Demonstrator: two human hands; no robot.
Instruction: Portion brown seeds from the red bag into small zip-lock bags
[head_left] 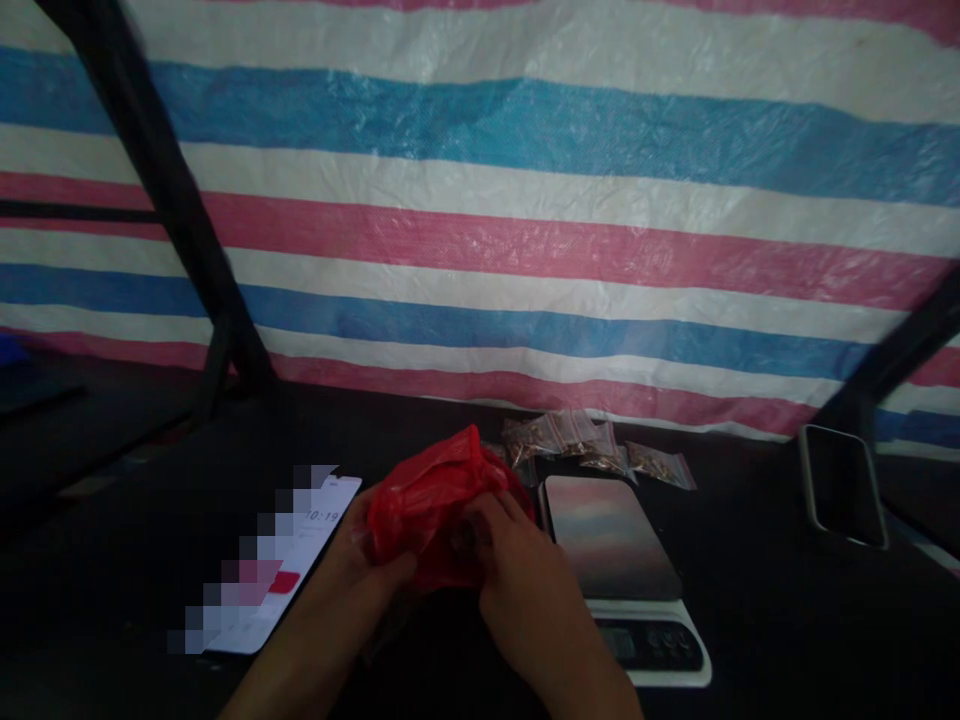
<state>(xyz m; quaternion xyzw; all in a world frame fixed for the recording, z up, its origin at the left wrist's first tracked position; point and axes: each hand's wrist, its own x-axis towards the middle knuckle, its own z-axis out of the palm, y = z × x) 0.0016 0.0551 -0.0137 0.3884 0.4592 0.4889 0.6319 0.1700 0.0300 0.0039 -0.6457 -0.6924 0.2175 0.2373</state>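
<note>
Holds a crumpled red plastic bag (427,500) over a black tabletop (757,590), low in the middle of the view, curling the left hand (371,570) around its 9 o'clock side with thumb pressed to the near face. Bends the right hand (517,565) inward at the 4 o'clock folds; cannot tell whether pinching film, something inside, or neither. Looks to be at the step of working the bag's opening, judging by the bent fingers. Seems to call next for a firm left-sided hold, giving the right hand space among the folds. Shows small clear packets (555,437) with brownish contents at 2 o'clock, a digital scale (615,545) at 4, partly hidden behind the right forearm, and a lit phone (300,560) at 8, close beside the left. Includes, well apart at 3 o'clock, a dark-screened phone (844,487). Suffers from dim light and knuckles blocking the bag's interior.
</note>
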